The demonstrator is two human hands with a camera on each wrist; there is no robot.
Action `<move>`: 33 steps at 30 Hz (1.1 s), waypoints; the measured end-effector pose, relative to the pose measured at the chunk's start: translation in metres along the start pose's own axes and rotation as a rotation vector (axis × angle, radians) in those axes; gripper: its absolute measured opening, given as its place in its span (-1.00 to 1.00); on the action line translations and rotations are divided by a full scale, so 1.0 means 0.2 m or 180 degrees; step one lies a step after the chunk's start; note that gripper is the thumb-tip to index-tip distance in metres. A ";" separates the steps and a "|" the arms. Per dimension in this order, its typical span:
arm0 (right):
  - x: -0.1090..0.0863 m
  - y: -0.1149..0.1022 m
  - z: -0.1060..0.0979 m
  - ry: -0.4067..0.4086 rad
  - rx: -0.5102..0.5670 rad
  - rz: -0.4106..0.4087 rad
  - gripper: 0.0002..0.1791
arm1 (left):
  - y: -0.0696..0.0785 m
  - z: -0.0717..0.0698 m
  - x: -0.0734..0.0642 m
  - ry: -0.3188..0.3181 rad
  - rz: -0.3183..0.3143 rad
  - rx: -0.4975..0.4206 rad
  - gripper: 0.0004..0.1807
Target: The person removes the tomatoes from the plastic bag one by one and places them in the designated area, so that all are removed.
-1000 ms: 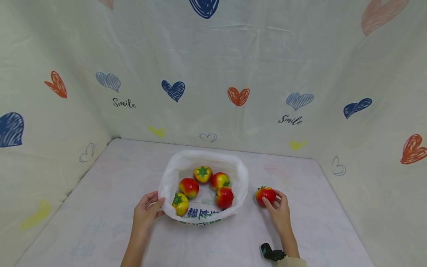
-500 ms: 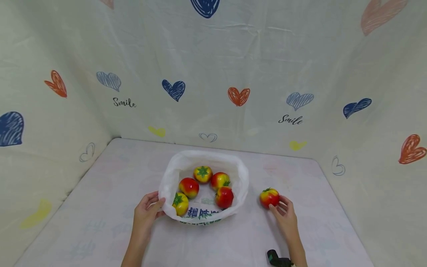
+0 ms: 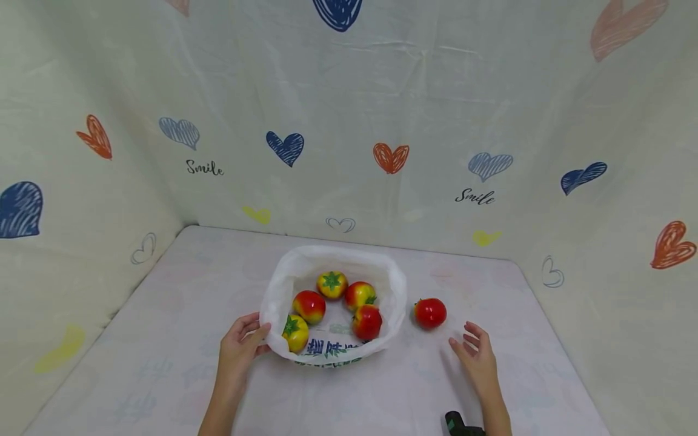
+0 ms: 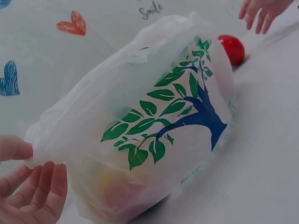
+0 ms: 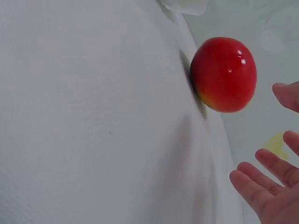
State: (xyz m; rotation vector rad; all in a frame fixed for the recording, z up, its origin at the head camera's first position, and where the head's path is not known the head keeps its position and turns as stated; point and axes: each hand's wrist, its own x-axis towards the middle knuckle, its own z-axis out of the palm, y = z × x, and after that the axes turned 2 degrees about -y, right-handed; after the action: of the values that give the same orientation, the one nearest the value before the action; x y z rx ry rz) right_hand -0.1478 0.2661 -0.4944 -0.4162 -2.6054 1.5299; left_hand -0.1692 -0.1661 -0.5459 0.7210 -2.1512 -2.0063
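Observation:
A white plastic bag (image 3: 397,284) with a green-leaved tree print (image 4: 161,95) stands with its mouth wide. Several glossy red and yellow tomatoes (image 3: 309,306) with green tops lie inside. My left hand (image 3: 240,346) pinches the bag's rim at its near left side, thumb above and fingers below. Outside the bag, to its right, a single red tomato (image 3: 430,313) sits on the table. My right hand (image 3: 477,357) is apart from that tomato, to its lower right, with fingers spread and nothing in them; the right wrist view shows the gap.
A pale cloth covers the table (image 3: 180,290). Around it hangs a light curtain (image 3: 338,103) printed with hearts and the word "Smile". A dark device (image 3: 460,426) is at my right wrist.
My right hand has let go of the red tomato and drawn back to the right. The tomato has rolled left, closer to the bag. My left hand stays on the rim.

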 end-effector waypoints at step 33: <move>-0.17 -0.41 0.08 -0.0088 -0.0278 -0.1272 -0.40 | 0.00 -0.01 -0.02 -0.0083 0.0039 -0.0026 -0.34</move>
State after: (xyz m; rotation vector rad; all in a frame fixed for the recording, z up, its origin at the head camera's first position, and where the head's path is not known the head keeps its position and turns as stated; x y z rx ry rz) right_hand -0.1340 0.2047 -0.4289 0.1186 -2.5760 1.2991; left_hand -0.1655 -0.1663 -0.5447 0.6827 -2.1550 -2.0282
